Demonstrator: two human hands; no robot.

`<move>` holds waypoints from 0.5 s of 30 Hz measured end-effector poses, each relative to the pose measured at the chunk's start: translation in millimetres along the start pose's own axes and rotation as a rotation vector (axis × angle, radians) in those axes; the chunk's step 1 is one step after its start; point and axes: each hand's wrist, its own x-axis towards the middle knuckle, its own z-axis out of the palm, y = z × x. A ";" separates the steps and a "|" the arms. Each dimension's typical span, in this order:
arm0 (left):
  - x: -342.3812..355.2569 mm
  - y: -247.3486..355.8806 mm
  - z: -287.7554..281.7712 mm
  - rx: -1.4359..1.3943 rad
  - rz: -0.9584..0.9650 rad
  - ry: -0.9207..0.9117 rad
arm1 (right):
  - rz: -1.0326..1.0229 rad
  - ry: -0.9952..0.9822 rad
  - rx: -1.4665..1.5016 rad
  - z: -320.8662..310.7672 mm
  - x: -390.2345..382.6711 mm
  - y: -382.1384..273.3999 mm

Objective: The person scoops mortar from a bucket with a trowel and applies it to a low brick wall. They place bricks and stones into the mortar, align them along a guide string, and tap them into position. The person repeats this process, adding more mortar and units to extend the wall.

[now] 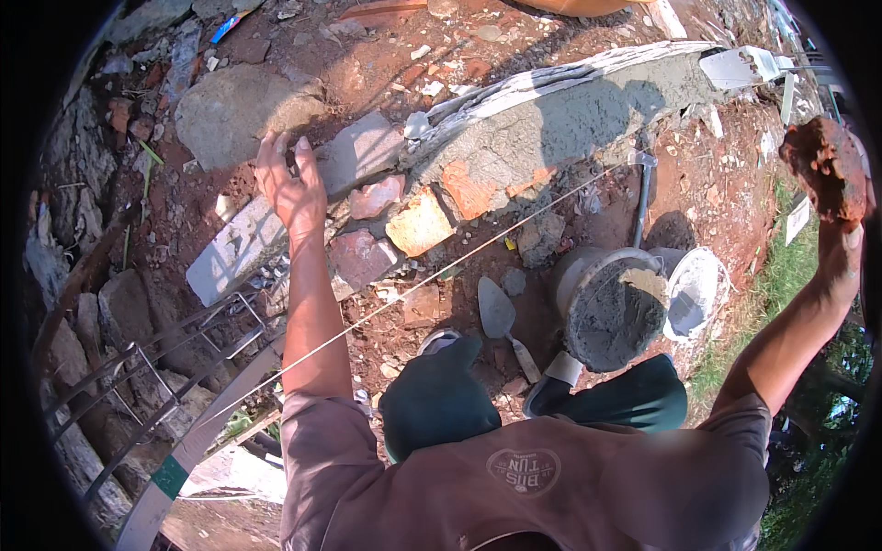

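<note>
Held up at the far right, a rough reddish-brown stone or brick chunk [820, 170] sits in my right hand [856, 220], whose fingers are mostly hidden behind it. My left hand [296, 188] reaches forward with fingers apart, over the row of masonry. Beneath and beside it are a pale grey slab [234, 250] and a flat grey stone [363, 147]; whether the fingers press on them I cannot tell. A large brown rock [241, 112] lies just beyond the fingertips. Wet grey mortar [588, 119] covers the wall to the right, above exposed orange brick pieces [421, 223].
A taut string [441, 280] runs diagonally across the work. Near my legs are a trowel [497, 309], a mortar bucket [597, 332], a white bucket [695, 296] and a hammer [642, 197]. A steel rebar cage [138, 367] lies at left, beside a strip with a green band [169, 477].
</note>
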 end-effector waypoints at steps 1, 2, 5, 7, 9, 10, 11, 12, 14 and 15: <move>-18.4 19.7 -1.9 -0.100 0.035 -0.120 | 0.112 0.092 0.016 11.8 -44.0 -3.6; -36.6 39.3 -13.5 -0.170 0.083 -0.244 | 0.209 0.188 0.071 28.8 -87.1 1.1; -81.4 117.4 -44.9 -0.436 0.255 -0.715 | 0.515 0.158 0.493 129.0 -123.0 7.9; -90.7 164.2 -50.9 -0.526 0.383 -0.895 | 0.629 0.101 0.590 178.3 -127.5 4.9; -98.9 185.7 -42.2 -0.648 0.330 -1.025 | 0.608 0.033 0.552 214.0 -133.8 17.4; -102.2 192.7 -37.3 -0.646 0.333 -1.016 | 0.562 0.024 0.523 225.9 -142.0 26.8; -102.7 196.8 -40.5 -0.645 0.219 -1.066 | 0.438 0.146 0.618 233.3 -146.0 33.0; -103.4 192.1 -43.5 -0.645 0.100 -1.114 | 0.520 0.124 0.576 223.0 -150.7 32.8; -114.3 165.8 -51.8 -0.767 -0.045 -1.014 | 0.694 0.085 0.470 178.4 -166.9 33.4; -123.2 145.4 -54.6 -0.857 -0.161 -0.982 | 0.778 0.071 0.299 155.0 -185.0 48.9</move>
